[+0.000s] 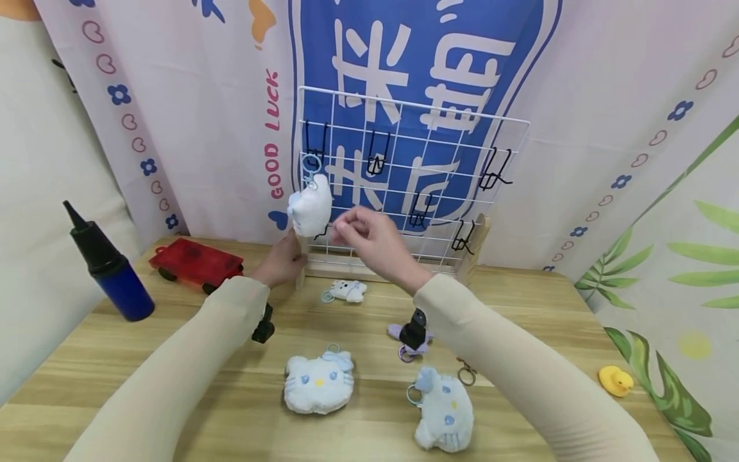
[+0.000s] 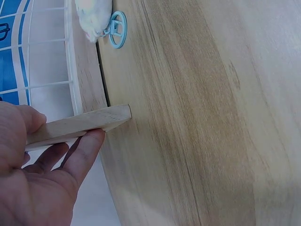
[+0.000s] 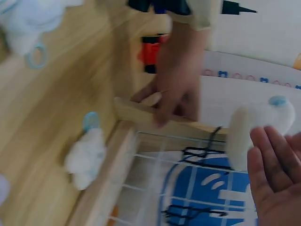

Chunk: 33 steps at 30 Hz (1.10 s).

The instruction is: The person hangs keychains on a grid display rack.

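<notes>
My left hand grips the wooden end piece of the rack's stand, with the thumb on one side and fingers on the other. A white plush keychain with a blue ring hangs on the left side of the white wire grid rack. Just right of that plush, my right hand is raised before the grid, fingers loosely bent and holding nothing. In the right wrist view its fingers overlap the plush; whether they touch it cannot be told. A small white plush keychain lies at the rack's foot.
Black hooks sit on the grid. Two white plush cat heads lie at the front of the table. A purple keychain and a yellow duck lie rightward. Left are a red cart and a blue-black pump.
</notes>
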Each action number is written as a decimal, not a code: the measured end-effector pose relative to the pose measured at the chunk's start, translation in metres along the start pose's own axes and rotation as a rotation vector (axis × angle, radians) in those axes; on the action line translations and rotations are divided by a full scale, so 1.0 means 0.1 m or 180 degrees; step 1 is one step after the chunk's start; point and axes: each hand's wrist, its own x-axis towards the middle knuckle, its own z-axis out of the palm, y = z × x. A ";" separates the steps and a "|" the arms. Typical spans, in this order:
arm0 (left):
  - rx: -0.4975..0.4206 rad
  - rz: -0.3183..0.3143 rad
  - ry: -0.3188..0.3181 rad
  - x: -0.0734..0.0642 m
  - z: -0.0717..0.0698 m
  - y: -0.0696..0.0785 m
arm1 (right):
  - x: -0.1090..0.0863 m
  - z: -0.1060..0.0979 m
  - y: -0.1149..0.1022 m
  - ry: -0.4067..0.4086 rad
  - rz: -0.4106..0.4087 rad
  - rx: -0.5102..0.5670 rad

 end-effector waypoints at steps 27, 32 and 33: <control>-0.0056 -0.0008 0.0048 0.00 0.03 0.02 | -0.49 0.50 0.93 -0.2735 0.0175 -0.1142; -0.0082 -0.0049 0.0049 0.00 0.03 0.03 | -0.52 0.53 0.95 -0.2779 0.0065 -0.1180; -0.0079 -0.0054 0.0047 0.00 0.03 0.02 | -0.53 0.54 0.95 -0.2786 0.0029 -0.1200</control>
